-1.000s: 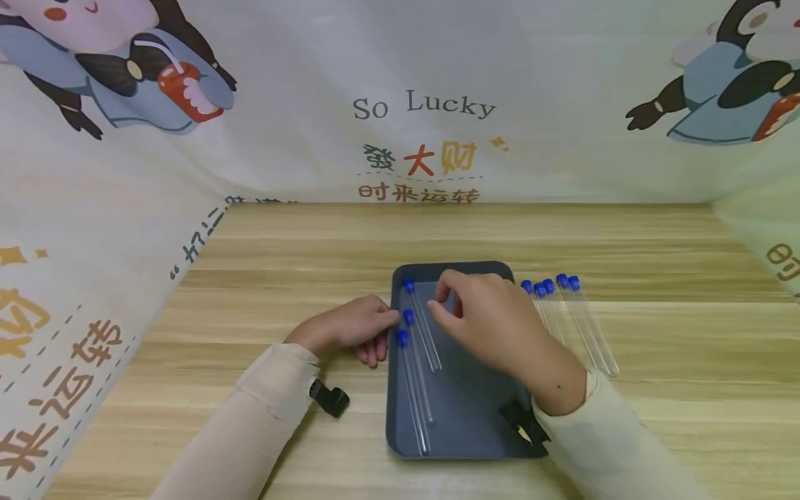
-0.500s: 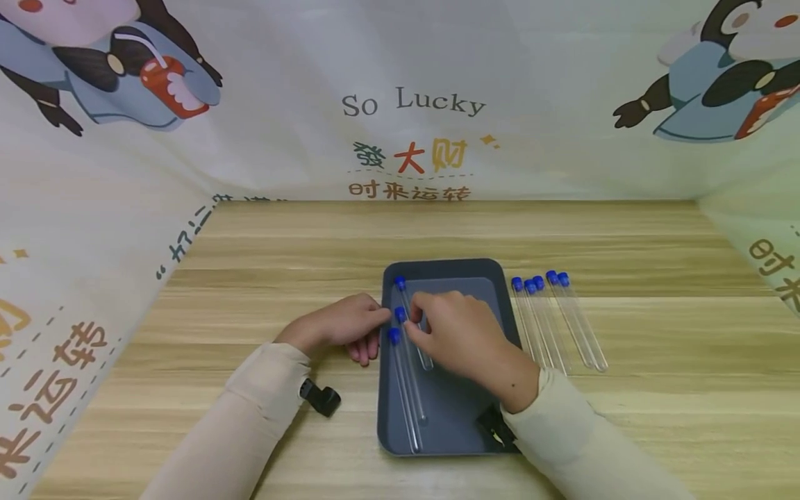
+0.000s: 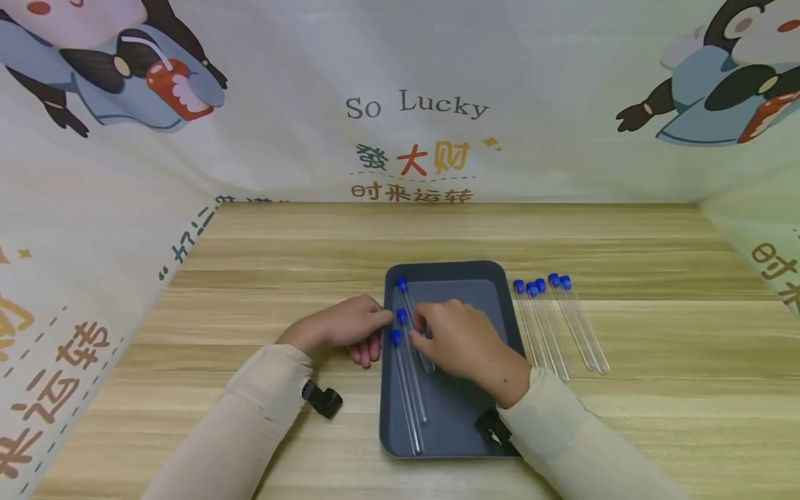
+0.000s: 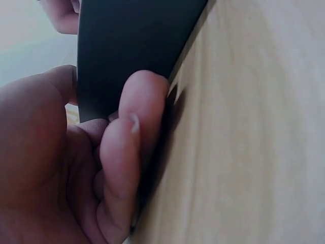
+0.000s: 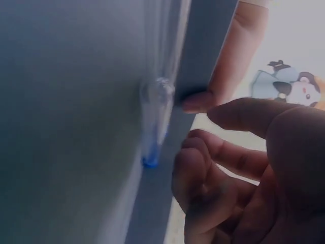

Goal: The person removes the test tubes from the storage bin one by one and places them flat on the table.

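Three clear test tubes with blue caps lie along the left side of a dark grey tray [image 3: 456,430], such as the front test tube [image 3: 407,399]. My left hand [image 3: 337,323] holds the tray's left rim, its thumb over the edge and its fingers against the outer wall in the left wrist view. Above the tray, my right hand [image 3: 464,342] hovers beside the tubes, thumb and forefinger apart. Nothing shows between its loosely bent fingers in the right wrist view. It partly covers the rear test tube [image 3: 409,303].
Right of the tray, several capped test tubes [image 3: 581,326] lie side by side on the wooden table [image 3: 287,257]. A black wrist camera [image 3: 322,398] sits at the left cuff. A printed curtain [image 3: 531,69] encloses the back and sides.
My right hand has moved left and slightly toward me over the tray, uncovering more of the tubes on the right. The left hand and the three tubes in the tray stay in place.
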A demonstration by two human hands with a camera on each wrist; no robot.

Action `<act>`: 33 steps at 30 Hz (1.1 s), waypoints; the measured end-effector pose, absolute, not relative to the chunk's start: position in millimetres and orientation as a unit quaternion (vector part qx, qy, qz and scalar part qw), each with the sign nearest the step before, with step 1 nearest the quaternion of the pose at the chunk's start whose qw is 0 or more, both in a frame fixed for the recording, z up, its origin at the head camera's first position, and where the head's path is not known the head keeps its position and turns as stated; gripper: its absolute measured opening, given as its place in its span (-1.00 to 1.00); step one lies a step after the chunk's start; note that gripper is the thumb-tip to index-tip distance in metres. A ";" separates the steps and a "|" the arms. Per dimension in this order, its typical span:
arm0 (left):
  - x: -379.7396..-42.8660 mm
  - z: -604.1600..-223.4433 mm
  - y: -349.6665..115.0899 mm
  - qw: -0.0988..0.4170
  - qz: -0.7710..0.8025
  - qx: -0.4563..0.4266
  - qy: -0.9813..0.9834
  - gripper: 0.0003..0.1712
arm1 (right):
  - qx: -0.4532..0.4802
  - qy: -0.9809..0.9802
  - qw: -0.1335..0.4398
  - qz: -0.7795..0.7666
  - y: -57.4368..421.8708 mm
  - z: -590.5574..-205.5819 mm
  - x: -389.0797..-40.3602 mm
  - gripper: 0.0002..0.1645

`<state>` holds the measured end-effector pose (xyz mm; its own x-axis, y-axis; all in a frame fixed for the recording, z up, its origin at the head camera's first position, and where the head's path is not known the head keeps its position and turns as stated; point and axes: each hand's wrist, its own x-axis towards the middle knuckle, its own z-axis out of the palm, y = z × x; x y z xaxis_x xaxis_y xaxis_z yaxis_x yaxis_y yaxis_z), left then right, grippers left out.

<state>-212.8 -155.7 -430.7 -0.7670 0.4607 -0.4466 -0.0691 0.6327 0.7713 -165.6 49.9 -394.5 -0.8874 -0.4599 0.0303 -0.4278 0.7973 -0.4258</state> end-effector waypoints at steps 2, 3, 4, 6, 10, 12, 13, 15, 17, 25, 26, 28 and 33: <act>-213.1 -430.1 -155.0 0.321 0.412 0.116 0.845 -0.41 | -0.232 0.947 0.050 -0.216 51.0 -396.6 -167.1 -0.71; -213.1 -429.6 -154.7 0.321 0.412 0.116 0.845 -0.41 | -0.231 0.947 0.056 -0.215 51.6 -397.7 -167.9 -0.70; -213.1 -429.2 -154.4 0.321 0.412 0.116 0.845 -0.41 | -0.231 0.947 0.059 -0.215 52.2 -398.7 -168.6 -0.70; -213.0 -428.5 -154.1 0.321 0.411 0.116 0.845 -0.41 | -0.231 0.947 0.067 -0.216 52.9 -400.7 -170.1 -0.68; -213.2 -428.3 -153.6 0.320 0.410 0.119 0.846 -0.40 | -0.233 0.946 0.073 -0.216 54.2 -403.7 -171.8 -0.66; -213.2 -428.4 -153.4 0.319 0.408 0.120 0.847 -0.39 | -0.234 0.946 0.074 -0.214 54.8 -405.0 -172.1 -0.64; -213.2 -428.4 -153.2 0.318 0.408 0.120 0.847 -0.39 | -0.234 0.946 0.074 -0.213 55.2 -405.5 -172.4 -0.63; -213.0 -428.0 -152.7 0.317 0.407 0.121 0.848 -0.39 | -0.233 0.946 0.076 -0.211 55.8 -406.9 -173.1 -0.62; -213.0 -427.5 -152.2 0.317 0.407 0.121 0.848 -0.40 | -0.231 0.947 0.076 -0.211 56.2 -407.9 -173.4 -0.61; -213.1 -426.7 -152.7 0.317 0.407 0.122 0.848 -0.39 | -0.219 0.950 0.095 -0.199 57.3 -408.2 -173.4 -0.58; -212.9 -426.9 -153.1 0.317 0.407 0.121 0.848 -0.38 | -0.219 0.951 0.096 -0.197 57.4 -408.6 -173.1 -0.57; -212.4 -427.8 -153.9 0.318 0.408 0.119 0.848 -0.39 | -0.216 0.951 0.101 -0.195 57.3 -409.1 -172.4 -0.54; -211.2 -430.2 -155.7 0.317 0.414 0.121 0.845 -0.40 | -0.211 0.952 0.114 -0.189 57.0 -409.9 -170.3 -0.41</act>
<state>-211.2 -155.7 -430.2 -0.7702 0.4660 -0.4355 -0.0580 0.6288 0.7754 -170.3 57.0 -409.9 -0.8849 -0.4453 -0.1367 -0.3593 0.8392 -0.4081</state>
